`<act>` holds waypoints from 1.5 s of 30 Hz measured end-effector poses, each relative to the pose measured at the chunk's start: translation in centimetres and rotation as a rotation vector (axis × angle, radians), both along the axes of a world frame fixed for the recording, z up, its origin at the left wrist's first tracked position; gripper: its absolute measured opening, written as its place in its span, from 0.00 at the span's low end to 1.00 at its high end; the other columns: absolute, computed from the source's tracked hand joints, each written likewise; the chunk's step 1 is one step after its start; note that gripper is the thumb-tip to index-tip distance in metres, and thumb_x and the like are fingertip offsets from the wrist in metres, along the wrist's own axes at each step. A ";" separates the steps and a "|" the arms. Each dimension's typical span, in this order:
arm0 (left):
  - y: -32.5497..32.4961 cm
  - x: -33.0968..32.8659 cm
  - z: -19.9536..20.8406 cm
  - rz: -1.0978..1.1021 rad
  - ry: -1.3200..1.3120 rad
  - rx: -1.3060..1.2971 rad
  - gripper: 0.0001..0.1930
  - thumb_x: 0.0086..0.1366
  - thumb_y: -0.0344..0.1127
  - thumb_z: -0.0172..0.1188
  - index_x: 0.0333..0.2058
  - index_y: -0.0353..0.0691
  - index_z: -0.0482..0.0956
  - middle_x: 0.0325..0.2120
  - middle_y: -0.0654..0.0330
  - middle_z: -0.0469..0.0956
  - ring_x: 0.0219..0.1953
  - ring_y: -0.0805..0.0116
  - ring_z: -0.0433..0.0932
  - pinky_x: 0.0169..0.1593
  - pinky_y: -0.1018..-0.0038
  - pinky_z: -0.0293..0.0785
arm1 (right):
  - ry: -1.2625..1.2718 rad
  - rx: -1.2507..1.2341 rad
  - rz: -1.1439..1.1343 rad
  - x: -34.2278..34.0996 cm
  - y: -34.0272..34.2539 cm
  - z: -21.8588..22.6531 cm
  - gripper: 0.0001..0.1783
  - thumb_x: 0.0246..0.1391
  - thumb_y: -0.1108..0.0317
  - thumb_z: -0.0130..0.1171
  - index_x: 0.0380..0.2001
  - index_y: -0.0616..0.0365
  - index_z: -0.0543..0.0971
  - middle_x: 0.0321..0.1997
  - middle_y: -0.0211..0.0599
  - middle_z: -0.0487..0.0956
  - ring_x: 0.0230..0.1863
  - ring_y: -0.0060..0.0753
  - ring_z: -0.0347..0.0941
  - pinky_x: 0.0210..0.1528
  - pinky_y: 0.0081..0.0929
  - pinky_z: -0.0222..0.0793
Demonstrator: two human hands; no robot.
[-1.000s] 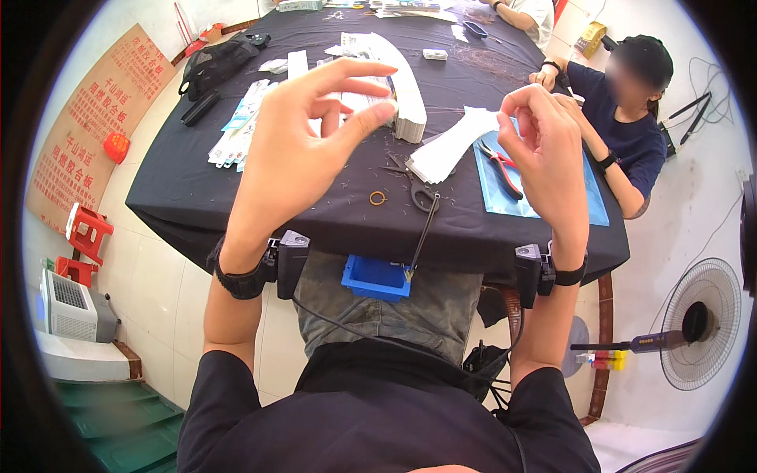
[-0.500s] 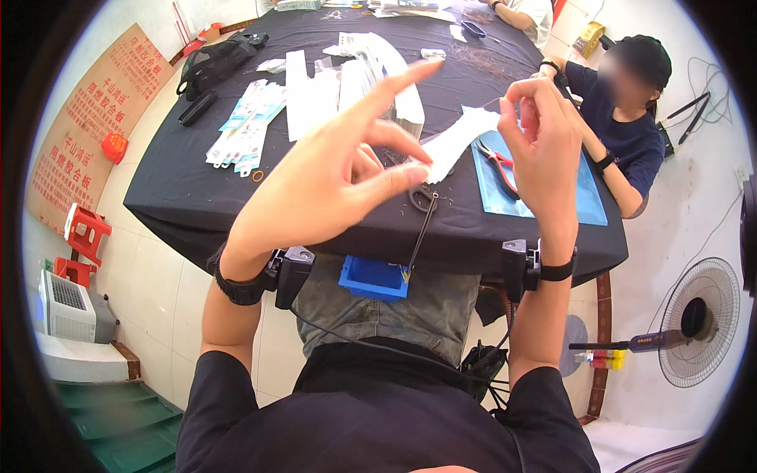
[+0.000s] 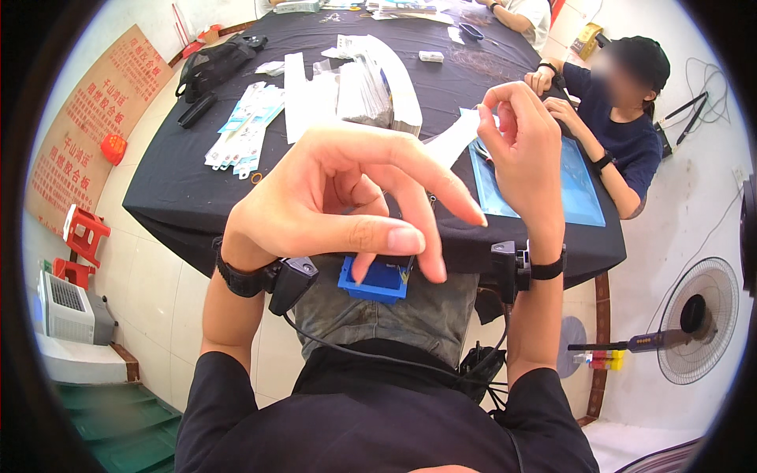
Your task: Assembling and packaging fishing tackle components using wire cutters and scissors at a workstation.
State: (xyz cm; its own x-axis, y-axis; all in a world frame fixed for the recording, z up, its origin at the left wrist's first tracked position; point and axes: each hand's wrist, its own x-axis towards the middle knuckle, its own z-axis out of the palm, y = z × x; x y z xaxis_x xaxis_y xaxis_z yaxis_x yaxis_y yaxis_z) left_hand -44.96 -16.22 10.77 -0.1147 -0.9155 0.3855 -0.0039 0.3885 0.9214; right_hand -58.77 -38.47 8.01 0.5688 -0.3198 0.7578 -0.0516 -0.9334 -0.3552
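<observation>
Left hand (image 3: 331,205) lowered over blue tray (image 3: 377,280), fingers spread empty, right hand (image 3: 524,150) raised, fingers curled, grip unclear

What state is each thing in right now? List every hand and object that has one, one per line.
left hand: raised, fingers spread, holding nothing visible
right hand: raised, fingers curled
blue box: open, on the lap
floor fan: upright; cannot tell if running
black bag: lying on the table

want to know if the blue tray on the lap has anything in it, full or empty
Cannot tell fully: the blue tray sits upright on the lap, open side up, but the left hand fingers cover much of it. Only a few thin pieces show at its right edge.
</observation>
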 end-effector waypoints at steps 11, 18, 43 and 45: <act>-1.4 1.4 -1.8 0.277 -0.187 -0.587 0.34 0.59 0.33 0.74 0.62 0.31 0.70 0.59 0.40 0.77 0.63 0.50 0.77 0.71 0.49 0.65 | 0.033 -0.057 0.020 0.1 0.5 -0.4 0.06 0.57 0.70 0.63 0.34 0.57 0.76 0.28 0.36 0.73 0.26 0.37 0.72 0.31 0.36 0.68; -3.1 0.5 -1.0 0.786 -0.871 -0.612 0.38 0.63 0.29 0.68 0.71 0.42 0.65 0.68 0.52 0.73 0.71 0.51 0.70 0.77 0.40 0.45 | 0.046 -0.138 0.149 -0.3 3.3 0.7 0.09 0.52 0.74 0.66 0.34 0.56 0.75 0.32 0.37 0.72 0.28 0.45 0.75 0.30 0.37 0.70; -4.6 1.0 -4.2 0.945 -0.908 -0.616 0.11 0.63 0.20 0.66 0.43 0.39 0.88 0.14 0.68 0.74 0.18 0.79 0.73 0.72 0.52 0.67 | -0.034 -0.050 0.251 0.2 3.1 0.3 0.08 0.49 0.73 0.69 0.32 0.57 0.80 0.27 0.32 0.68 0.24 0.28 0.65 0.27 0.28 0.61; -4.7 1.2 -4.2 0.921 -0.883 -0.654 0.11 0.63 0.20 0.66 0.42 0.39 0.88 0.13 0.68 0.74 0.18 0.80 0.74 0.72 0.53 0.68 | -0.044 -0.036 0.247 0.4 3.1 0.2 0.07 0.49 0.73 0.69 0.31 0.57 0.80 0.26 0.30 0.66 0.23 0.25 0.62 0.26 0.27 0.58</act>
